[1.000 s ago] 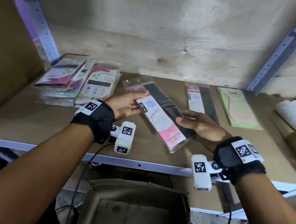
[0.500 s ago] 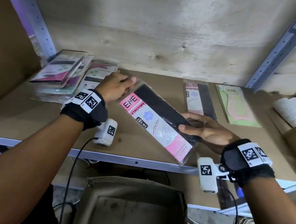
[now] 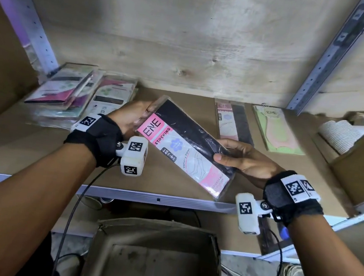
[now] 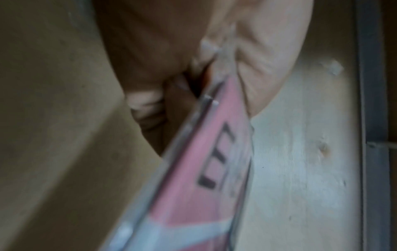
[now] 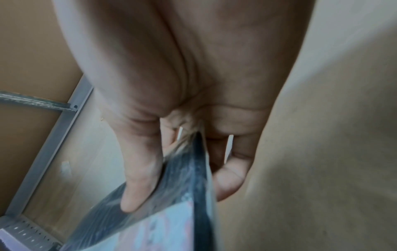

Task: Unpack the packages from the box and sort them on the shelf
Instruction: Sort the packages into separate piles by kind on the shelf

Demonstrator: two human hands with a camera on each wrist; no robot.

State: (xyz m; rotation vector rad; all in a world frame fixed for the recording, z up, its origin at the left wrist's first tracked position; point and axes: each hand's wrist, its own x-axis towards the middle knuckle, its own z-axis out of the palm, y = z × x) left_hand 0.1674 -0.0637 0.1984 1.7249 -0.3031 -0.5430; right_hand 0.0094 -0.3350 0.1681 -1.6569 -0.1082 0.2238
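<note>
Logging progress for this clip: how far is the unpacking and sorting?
Nearly finished. Done: a stack of packages and two single packs lie on the shelf. In hand: left hand and right hand hold a stocking pack. Left: shelving it; the box looks empty.

On the shelf (image 3: 30,144), a package stack (image 3: 68,96) lies at ten o'clock, two flat packages (image 3: 232,123) at one o'clock, the box (image 3: 155,258) below at six.
</note>
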